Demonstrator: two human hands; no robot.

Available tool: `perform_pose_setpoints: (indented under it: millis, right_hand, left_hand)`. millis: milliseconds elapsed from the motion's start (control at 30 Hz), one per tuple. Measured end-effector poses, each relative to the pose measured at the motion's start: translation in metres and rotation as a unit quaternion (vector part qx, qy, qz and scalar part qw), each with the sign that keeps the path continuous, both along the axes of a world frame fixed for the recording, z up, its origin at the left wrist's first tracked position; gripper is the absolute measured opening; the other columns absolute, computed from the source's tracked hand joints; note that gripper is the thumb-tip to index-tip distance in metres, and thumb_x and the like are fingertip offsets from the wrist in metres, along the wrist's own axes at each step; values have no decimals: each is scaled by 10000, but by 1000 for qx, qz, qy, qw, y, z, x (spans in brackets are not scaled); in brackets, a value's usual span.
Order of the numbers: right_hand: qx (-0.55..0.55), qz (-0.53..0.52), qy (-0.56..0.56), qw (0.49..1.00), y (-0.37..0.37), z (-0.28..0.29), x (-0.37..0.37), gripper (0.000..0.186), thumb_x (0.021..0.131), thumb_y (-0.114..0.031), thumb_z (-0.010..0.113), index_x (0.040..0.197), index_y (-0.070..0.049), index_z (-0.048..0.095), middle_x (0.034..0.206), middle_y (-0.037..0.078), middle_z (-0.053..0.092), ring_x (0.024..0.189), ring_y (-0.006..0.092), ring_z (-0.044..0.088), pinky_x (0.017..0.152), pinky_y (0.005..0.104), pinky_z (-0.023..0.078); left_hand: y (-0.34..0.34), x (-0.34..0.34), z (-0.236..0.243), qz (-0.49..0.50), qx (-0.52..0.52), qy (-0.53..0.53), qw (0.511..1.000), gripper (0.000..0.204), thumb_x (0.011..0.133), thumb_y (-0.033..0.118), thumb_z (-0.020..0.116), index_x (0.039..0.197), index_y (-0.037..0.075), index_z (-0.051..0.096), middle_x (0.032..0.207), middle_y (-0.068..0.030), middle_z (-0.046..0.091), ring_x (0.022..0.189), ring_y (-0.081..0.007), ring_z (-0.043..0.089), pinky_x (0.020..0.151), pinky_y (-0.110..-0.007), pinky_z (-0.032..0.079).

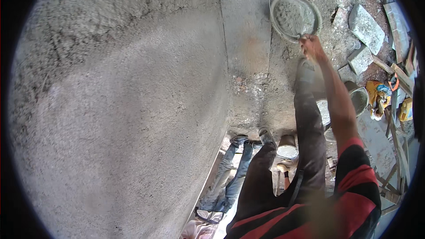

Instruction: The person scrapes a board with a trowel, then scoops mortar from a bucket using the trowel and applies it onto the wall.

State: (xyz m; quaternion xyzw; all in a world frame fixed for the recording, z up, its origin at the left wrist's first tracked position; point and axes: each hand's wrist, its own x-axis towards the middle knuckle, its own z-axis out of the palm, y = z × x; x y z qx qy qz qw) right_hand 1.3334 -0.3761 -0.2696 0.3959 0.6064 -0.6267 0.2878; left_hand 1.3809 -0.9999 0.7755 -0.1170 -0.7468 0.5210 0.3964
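Note:
My right hand point(312, 48) is stretched out to the near edge of a round, worn pan point(292, 13) holding grey wet mortar. Its fingers are closed at the rim; whether they grip the rim or a tool there is too small to tell. My right forearm runs up from the lower right, over my dark-trousered leg. Filling the left half is a broad cement-plastered surface point(124, 106), rougher and darker toward the top. My left hand is not in view.
A flat board point(243, 17) runs beside the plastered surface. Concrete blocks point(365, 27), timber scraps, a yellow jerrycan point(405, 108) and containers lie at right. A bucket point(287, 150) stands behind my feet. A co-worker's jeans-clad legs point(237, 172) show at lower centre.

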Motion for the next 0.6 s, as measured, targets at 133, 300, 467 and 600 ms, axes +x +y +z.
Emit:
perform_pose_setpoints:
  millis: [133, 300, 467, 600]
  right_hand:
    - [-73, -139, 54, 986, -26, 99, -4, 163, 969, -168, 603, 864, -52, 648, 652, 33, 594, 458, 110, 516, 392, 284, 414]
    - [71, -225, 183, 954, -95, 197, -63, 140, 898, -132, 686, 968, -14, 712, 670, 20, 620, 527, 103, 569, 473, 283, 434]
    - [392, -277, 237, 845, -233, 239, -191, 199, 848, -173, 722, 979, -25, 703, 835, 159, 734, 719, 285, 715, 666, 413, 559]
    - [202, -87, 361, 906, -288, 336, -177, 202, 854, -176, 729, 996, -44, 674, 895, 160, 731, 809, 298, 739, 725, 424, 601]
  left_hand:
    - [27, -20, -47, -17, 18, 45, 999, 645, 1102, 447, 383, 1527, -39, 394, 1562, -309, 348, 1419, -477, 348, 1141, -620, 311]
    - [56, -36, -78, -36, 41, 85, 995, 694, 1084, 530, 386, 1512, -15, 433, 1532, -300, 390, 1378, -487, 384, 1102, -650, 333]
    - [64, -42, -92, -18, 46, 116, 992, 732, 1073, 575, 372, 1503, -12, 457, 1570, -302, 361, 1419, -495, 360, 1120, -654, 320]
    - [75, -43, -105, 39, 28, 142, 989, 736, 1073, 574, 372, 1503, -17, 454, 1564, -302, 369, 1407, -495, 375, 1117, -658, 325]
